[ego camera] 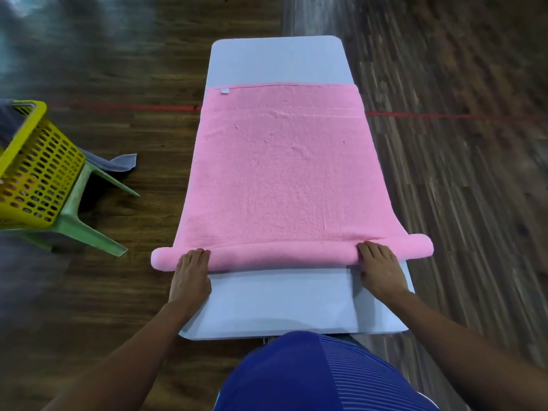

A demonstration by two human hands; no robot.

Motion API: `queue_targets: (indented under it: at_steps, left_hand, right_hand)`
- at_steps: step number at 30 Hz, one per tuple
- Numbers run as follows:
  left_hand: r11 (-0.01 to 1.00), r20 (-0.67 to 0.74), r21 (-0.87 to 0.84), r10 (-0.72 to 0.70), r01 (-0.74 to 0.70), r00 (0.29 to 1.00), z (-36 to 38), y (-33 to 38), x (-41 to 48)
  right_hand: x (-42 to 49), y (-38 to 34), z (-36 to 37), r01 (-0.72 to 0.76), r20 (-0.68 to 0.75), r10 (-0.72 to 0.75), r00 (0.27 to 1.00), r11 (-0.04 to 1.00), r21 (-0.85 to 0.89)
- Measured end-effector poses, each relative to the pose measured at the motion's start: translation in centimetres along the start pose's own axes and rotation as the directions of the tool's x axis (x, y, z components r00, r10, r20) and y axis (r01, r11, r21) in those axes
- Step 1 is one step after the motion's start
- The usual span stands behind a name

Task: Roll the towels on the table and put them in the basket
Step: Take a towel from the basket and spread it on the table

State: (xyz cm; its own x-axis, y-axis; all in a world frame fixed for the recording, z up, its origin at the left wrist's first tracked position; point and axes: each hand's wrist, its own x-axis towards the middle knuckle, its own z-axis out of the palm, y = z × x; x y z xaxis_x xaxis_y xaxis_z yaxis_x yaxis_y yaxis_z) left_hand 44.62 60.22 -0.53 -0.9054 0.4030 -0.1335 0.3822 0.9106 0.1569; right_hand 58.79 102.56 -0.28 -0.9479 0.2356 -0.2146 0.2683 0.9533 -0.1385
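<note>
Rolling step is only just underway imo. Your pink towel (278, 173) lies flat along the table (278, 304). Only the near end is wound up, into a thin roll (284, 256) that runs across the table and sticks out past both side edges. The far end w/ the little tag sits most of the way up the table, so the bulk of the cloth isn't rolled yet.

Hands are well apart: left hand (191, 269) near the left end of the roll, right hand (381, 268) near the right end. Both have fingers curled over the top of it, clamped on the towel. Can't tell where the thumbs are tbh, they're hidden.

Next move as I read it: push both hands fwd together so the roll travels away from you over the flat part. It needs even pressure on both sides, or one end runs ahead and you get a cone, not a tube. The right end looks a bit further up than the left, so maybe bring the left fwd a touch. Wind it tight too, since fluffy cloth prob flops open when lifted.

The yellow basket (32, 161) is off to your left on a green stool (80, 223), well apart from the table, w/ a grey cloth (121, 163) hanging beside it. That's where the roll goes after.
</note>
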Motion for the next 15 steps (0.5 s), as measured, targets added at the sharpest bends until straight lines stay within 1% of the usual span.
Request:
queue_targets:
  at_steps: [3,5,7,9,10,11,12,13,14,15]
  left_hand:
    - [0.998,-0.017,-0.041,-0.047,0.047,0.999,-0.4,0.1,0.9]
    - [0.999,-0.004,-0.027,-0.028,0.028,1.000,-1.1,0.1,1.7]
    - [0.999,0.046,0.045,0.004,-0.006,0.999,-1.7,-0.1,2.2]
    - [0.993,0.138,0.118,-0.033,0.016,0.990,-2.3,-0.1,2.5]
    - [0.990,0.190,0.141,-0.054,0.028,0.980,-2.6,0.0,2.8]
    - [0.990,0.240,0.128,-0.084,0.054,0.967,-2.7,0.0,3.0]
    - [0.992,0.270,0.083,-0.115,0.096,0.956,-2.9,0.1,3.2]
    - [0.990,0.263,0.032,-0.141,0.137,0.954,-3.0,0.1,3.3]
    - [0.988,0.209,0.001,-0.152,0.155,0.966,-3.0,0.1,3.4]
    - [0.990,0.105,-0.010,-0.138,0.140,0.985,-3.0,0.0,3.5]
  right_hand:
    - [0.8,-0.1,-0.6,-0.050,-0.034,0.050,0.998,0.999,0.010]
    - [1.2,-0.4,-1.5,-0.060,-0.011,0.060,0.998,0.998,-0.011]
    - [1.7,-0.7,-2.6,-0.065,0.059,0.070,0.996,0.994,-0.084]
    - [2.2,-0.8,-3.7,-0.075,0.166,0.099,0.981,0.987,-0.140]
    - [2.4,-0.8,-4.1,-0.090,0.224,0.120,0.967,0.986,-0.141]
    - [2.6,-0.8,-4.4,-0.113,0.276,0.143,0.950,0.986,-0.122]
    - [2.7,-0.8,-4.4,-0.135,0.300,0.160,0.940,0.985,-0.103]
    - [2.9,-0.8,-4.3,-0.154,0.279,0.172,0.945,0.984,-0.088]
    - [2.9,-0.6,-4.0,-0.161,0.210,0.174,0.962,0.984,-0.075]
    - [2.9,-0.6,-3.7,-0.167,0.107,0.173,0.979,0.984,-0.069]
